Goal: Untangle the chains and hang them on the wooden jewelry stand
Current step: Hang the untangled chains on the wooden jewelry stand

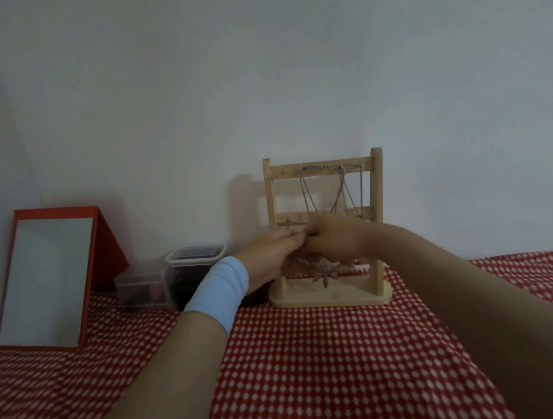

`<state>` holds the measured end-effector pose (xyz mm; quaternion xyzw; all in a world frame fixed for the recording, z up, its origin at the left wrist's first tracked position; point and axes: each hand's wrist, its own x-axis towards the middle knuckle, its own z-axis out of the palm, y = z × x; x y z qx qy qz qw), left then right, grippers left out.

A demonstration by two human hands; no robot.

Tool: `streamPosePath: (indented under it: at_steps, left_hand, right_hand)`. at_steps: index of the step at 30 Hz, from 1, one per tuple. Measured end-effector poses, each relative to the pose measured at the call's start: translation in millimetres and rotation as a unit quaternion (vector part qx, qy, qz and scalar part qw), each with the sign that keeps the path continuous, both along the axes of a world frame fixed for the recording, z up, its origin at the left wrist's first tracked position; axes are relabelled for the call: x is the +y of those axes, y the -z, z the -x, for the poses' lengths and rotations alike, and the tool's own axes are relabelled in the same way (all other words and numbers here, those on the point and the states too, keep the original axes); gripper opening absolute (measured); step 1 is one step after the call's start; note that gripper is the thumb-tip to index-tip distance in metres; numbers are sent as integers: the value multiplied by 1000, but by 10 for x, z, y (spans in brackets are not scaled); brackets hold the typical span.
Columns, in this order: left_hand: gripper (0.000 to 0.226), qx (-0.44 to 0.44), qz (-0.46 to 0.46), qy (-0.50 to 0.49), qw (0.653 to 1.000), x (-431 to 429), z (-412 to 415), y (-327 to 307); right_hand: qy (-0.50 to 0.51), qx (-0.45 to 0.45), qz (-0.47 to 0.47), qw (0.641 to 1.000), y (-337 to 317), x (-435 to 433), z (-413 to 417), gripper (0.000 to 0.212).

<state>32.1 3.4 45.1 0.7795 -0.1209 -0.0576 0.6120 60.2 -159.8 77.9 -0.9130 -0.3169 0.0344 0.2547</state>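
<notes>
Left of wooden stand: clear tub, dark contents | left hand, right hand touching, grip unclear

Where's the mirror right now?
Head view, far left: the red-framed mirror stands propped on the checked cloth by the wall, just left of the clear plastic boxes and well left of the wooden jewelry stand.

No legible text, label or number anywhere.

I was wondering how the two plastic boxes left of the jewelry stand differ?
The white-rimmed box stands taller than the low clear box. The white-rimmed box sits nearer the jewelry stand; the low clear box nearer the mirror. Both are see-through plastic, lidded, by the wall.
</notes>
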Motion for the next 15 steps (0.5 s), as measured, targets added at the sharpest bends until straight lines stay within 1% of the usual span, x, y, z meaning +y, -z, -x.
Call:
streamPosePath:
  at_steps: [1, 2, 3, 5, 7, 8, 9, 13, 15]
  left_hand:
    - [29, 11, 19, 10, 1000, -15, 10, -52]
    - [31, 8, 14, 11, 1000, -33, 26, -124]
    - [32, -7, -17, 5, 1000, -41, 44, -205]
    - [35, -37, -125, -12, 991, -4, 56, -376]
    - [36, -66, -248, -25, 966, 71, 56, -521]
    - [35, -82, -276, -31, 957, 113, 47, -576]
    - [34, -98, -277, -45, 955, 149, 30, -634]
    - [32, -143, -220, -153, 953, 291, -73, -763]
    - [34, -166, -204, -183, 947, 332, -124, -789]
  right_hand:
    - [6, 11, -9, 1000, -65, -21, -2, 22]
    - [11, 20, -16, 1000, -139, -44, 1, 21]
    - [15, 23, -18, 999, -207, -66, 3, 20]
    - [24, 11, -9, 1000, -329, -109, -11, 23]
    - [39, 0, -18, 999, -429, -163, -40, 27]
    - [44, -3, -35, 998, -475, -200, -52, 28]
    - [46, -11, -48, 998, -524, -243, -68, 27]
    - [62, -82, -56, 993, -623, -362, -128, 27]
    - [95, -106, -95, 985, -645, -385, -190, 28]
